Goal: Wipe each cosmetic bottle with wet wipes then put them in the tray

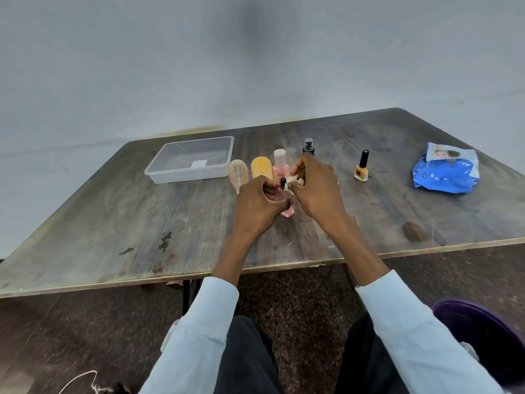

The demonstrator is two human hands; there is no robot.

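Observation:
My left hand [255, 203] grips a small pink bottle [287, 210] with a black top, held just above the table. My right hand [315, 189] pinches a crumpled white wet wipe [295, 182] against the bottle's top. Behind my hands stand a beige bottle [238, 173], a yellow bottle [261, 167], a pink bottle with a white cap [280, 163] and a dark spray bottle [308, 146], partly hidden by my right hand. An orange nail polish bottle [361, 169] stands alone to the right. The clear plastic tray [159, 172] lies at the back left.
A blue pack of wet wipes [446, 173] lies at the table's right side. The worn wooden table [142, 223] ends close to my lap. A purple seat [483, 336] shows at the lower right, and a white cord [82, 379] lies on the floor.

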